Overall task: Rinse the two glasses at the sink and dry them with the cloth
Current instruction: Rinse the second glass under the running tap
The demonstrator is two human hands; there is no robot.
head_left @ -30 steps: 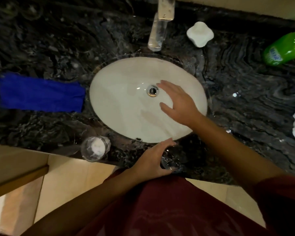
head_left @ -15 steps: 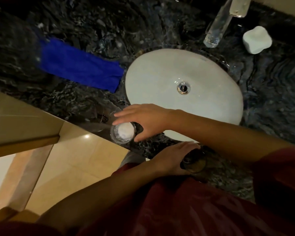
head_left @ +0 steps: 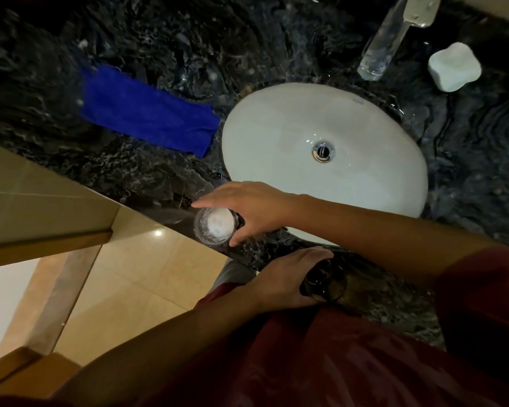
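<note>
Right hand (head_left: 256,210): fingers spread around the left glass (head_left: 215,226) at the counter (head_left: 159,177) edge
Left hand (head_left: 288,284): fingers grasping the dark glass (head_left: 325,284) below the sink (head_left: 276,136)
Cloth (head_left: 147,113): blue, left of sink
Writing: none legible

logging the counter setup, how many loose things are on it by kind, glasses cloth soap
glasses: 2, one at the right hand, one in the left hand
blue cloth: 1
white soap: 1
total: 4
</note>
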